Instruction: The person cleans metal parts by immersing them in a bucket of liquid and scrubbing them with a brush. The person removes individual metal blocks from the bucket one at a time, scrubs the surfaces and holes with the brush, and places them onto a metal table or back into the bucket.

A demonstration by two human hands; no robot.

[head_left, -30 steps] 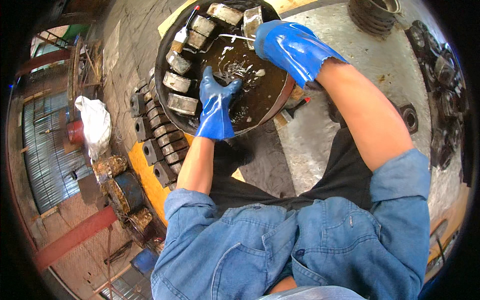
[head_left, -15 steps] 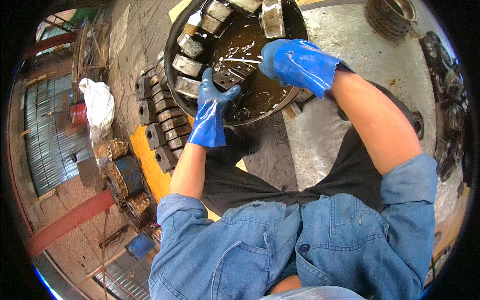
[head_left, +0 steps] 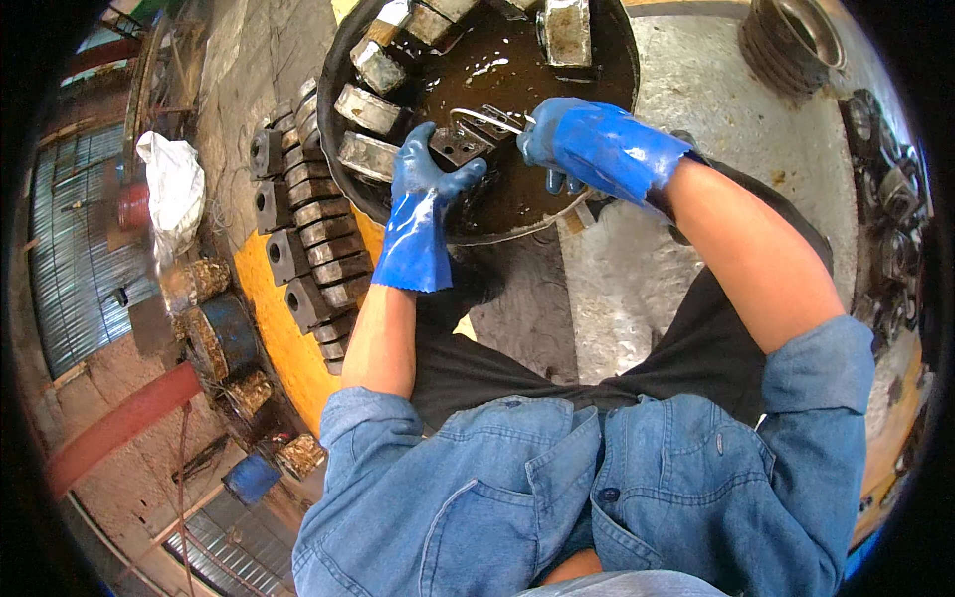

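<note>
Blue rubber gloves cover both my hands. My left hand (head_left: 430,181) has its thumb and fingers around the near-left end of a dark metal block (head_left: 456,147) with small holes, low inside a round pan (head_left: 332,149) of dark, oily liquid. Just right of the block, my right hand (head_left: 545,139) is closed on a thin white bent rod (head_left: 487,117). The rod's curved end lies over the block. Worn metal blocks stand along the pan's inner wall, among them one at the left (head_left: 368,156) and one at the far right (head_left: 565,32).
Left of the pan, rows of dark metal blocks (head_left: 284,254) stand on a yellow strip (head_left: 261,298). A brush (head_left: 383,22) rests at the pan's far left. Stacked metal rings (head_left: 791,45) stand far right, with dark metal parts (head_left: 895,189) along the right edge.
My right hand has moved slightly down, and its fingers now show below the glove's palm. The rod's bend is more visible. My left hand stays at the block; the whole view has shifted slightly.
</note>
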